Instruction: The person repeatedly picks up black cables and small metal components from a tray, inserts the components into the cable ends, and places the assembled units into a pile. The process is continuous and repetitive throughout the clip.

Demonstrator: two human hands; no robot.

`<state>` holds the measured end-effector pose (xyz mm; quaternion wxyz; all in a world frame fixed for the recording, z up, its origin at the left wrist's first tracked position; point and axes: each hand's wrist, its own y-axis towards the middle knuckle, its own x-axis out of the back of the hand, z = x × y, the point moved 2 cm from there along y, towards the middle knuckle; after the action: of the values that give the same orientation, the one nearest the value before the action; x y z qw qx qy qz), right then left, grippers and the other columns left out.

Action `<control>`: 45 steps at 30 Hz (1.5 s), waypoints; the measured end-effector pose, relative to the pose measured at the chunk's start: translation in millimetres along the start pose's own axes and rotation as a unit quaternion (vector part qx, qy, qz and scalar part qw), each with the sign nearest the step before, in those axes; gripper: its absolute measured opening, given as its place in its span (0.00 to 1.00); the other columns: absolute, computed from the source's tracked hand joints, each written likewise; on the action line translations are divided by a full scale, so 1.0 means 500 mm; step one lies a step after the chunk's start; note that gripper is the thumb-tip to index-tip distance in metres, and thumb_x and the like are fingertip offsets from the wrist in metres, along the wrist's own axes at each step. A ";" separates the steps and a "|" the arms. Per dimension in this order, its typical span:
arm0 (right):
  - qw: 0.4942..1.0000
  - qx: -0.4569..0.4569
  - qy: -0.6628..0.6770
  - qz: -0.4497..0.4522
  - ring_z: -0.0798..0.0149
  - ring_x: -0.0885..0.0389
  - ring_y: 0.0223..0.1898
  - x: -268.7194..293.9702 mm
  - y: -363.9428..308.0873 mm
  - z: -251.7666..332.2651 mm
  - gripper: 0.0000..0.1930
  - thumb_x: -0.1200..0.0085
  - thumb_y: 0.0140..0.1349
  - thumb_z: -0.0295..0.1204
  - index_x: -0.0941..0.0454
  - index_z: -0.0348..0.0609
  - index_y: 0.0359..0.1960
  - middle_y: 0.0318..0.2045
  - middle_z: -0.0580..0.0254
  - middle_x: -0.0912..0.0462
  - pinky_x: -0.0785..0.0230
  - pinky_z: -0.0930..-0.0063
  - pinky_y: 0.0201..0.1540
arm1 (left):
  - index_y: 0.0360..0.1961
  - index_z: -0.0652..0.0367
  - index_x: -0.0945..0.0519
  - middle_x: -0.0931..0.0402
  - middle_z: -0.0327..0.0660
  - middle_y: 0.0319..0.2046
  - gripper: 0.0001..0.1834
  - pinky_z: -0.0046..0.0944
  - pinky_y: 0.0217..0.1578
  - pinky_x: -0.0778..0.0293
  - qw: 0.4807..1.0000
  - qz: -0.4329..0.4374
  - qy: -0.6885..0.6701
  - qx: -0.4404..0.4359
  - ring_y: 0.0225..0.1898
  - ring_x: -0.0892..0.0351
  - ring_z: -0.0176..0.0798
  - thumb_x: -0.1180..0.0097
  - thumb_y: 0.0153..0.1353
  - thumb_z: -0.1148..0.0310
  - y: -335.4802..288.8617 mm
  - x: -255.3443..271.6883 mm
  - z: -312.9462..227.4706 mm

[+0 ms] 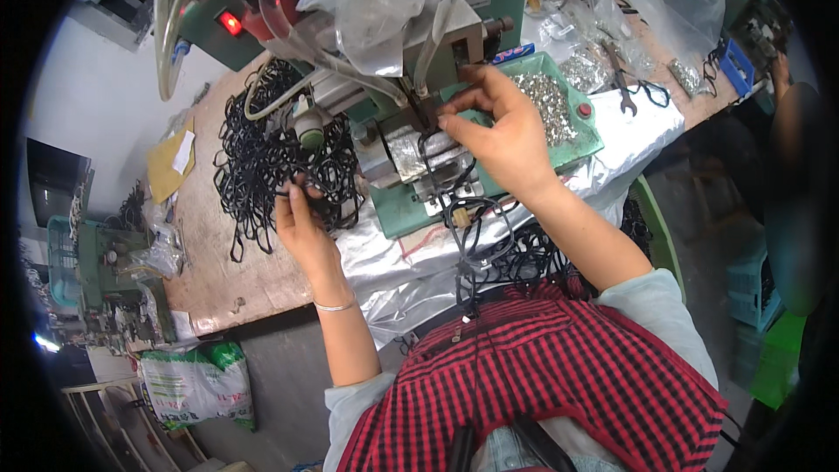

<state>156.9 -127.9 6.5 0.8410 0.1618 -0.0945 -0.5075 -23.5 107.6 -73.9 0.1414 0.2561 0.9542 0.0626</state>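
My right hand (505, 129) is at the working point of a green bench press (398, 210), thumb and forefinger pinched together on a black cord (426, 150) that runs down over the press's metal block. The fingertips are close beneath the tooling, and the cord's end between them is hidden. On the left, my left hand (301, 220) touches a heap of looped black cords (258, 153), its thumb and fingers closed on a cord there. A green tray (587, 142) full of small shiny metal pieces sits right of the press, beside my right wrist.
Clear hoses (166, 26) and a plastic bag (363, 0) hang around the press head. More black cords (533, 258) lie by my lap on silver foil (651, 127). A wrench (622, 87) rests at the right. Another person's arm (780, 74) shows at the far right.
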 end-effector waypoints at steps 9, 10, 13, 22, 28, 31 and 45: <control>0.985 -0.091 0.144 0.011 0.75 0.19 0.41 -0.031 -0.009 0.012 0.26 0.38 0.56 0.22 0.29 0.32 0.58 0.36 0.61 0.14 0.28 0.77 0.48 | 0.53 0.69 0.26 0.20 0.49 0.46 0.11 0.34 0.46 0.24 0.938 0.103 0.054 -0.328 0.40 0.18 0.37 0.49 0.72 0.76 -0.012 -0.209 -0.254; 0.982 -0.102 0.161 0.004 0.75 0.19 0.42 -0.035 -0.016 0.024 0.26 0.39 0.56 0.21 0.29 0.32 0.58 0.37 0.60 0.14 0.28 0.77 0.48 | 0.53 0.68 0.26 0.20 0.49 0.45 0.12 0.32 0.46 0.24 0.936 0.106 0.044 -0.332 0.39 0.18 0.36 0.50 0.73 0.75 -0.018 -0.207 -0.261; 0.992 -0.060 0.105 0.037 0.69 0.18 0.49 -0.021 -0.031 0.046 0.25 0.42 0.58 0.21 0.28 0.34 0.59 0.45 0.57 0.15 0.29 0.72 0.54 | 0.51 0.67 0.25 0.19 0.50 0.41 0.11 0.33 0.37 0.22 0.955 0.187 -0.063 -0.219 0.33 0.19 0.35 0.52 0.72 0.75 -0.081 -0.195 -0.272; 0.843 0.059 -0.530 -0.062 0.42 0.31 0.64 0.187 -0.031 -0.149 0.13 0.34 0.53 0.31 0.15 0.44 0.40 0.57 0.48 0.22 0.38 0.53 0.66 | 0.49 0.64 0.24 0.20 0.43 0.22 0.17 0.27 0.22 0.32 0.837 0.367 -0.084 0.396 0.21 0.23 0.31 0.55 0.75 0.60 -0.163 -0.253 -0.154; 0.859 0.127 -0.490 -0.080 0.44 0.27 0.61 0.196 -0.038 -0.171 0.09 0.35 0.52 0.30 0.15 0.43 0.35 0.51 0.51 0.18 0.33 0.53 0.62 | 0.46 0.69 0.22 0.23 0.42 0.20 0.16 0.29 0.24 0.28 0.858 0.326 -0.085 0.387 0.21 0.24 0.32 0.52 0.72 0.64 -0.166 -0.256 -0.151; 0.857 0.163 -0.481 -0.089 0.44 0.22 0.54 0.189 -0.026 -0.156 0.06 0.39 0.54 0.27 0.19 0.39 0.31 0.48 0.50 0.18 0.31 0.53 0.58 | 0.47 0.67 0.23 0.22 0.41 0.22 0.16 0.29 0.25 0.26 0.862 0.339 -0.092 0.365 0.24 0.22 0.31 0.52 0.73 0.62 -0.170 -0.255 -0.144; 0.918 0.102 -0.363 -0.119 0.54 0.16 0.40 0.177 -0.034 -0.122 0.05 0.39 0.55 0.24 0.15 0.41 0.34 0.34 0.57 0.13 0.27 0.64 0.47 | 0.40 0.63 0.17 0.17 0.45 0.40 0.09 0.42 0.52 0.29 0.777 0.012 0.508 -0.373 0.44 0.22 0.47 0.37 0.58 0.76 0.087 -0.072 -0.191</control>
<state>203.9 -202.5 -56.8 0.6611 0.0610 -0.4247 -0.6155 -2.2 122.6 34.2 -0.2801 0.1259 0.7865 0.5358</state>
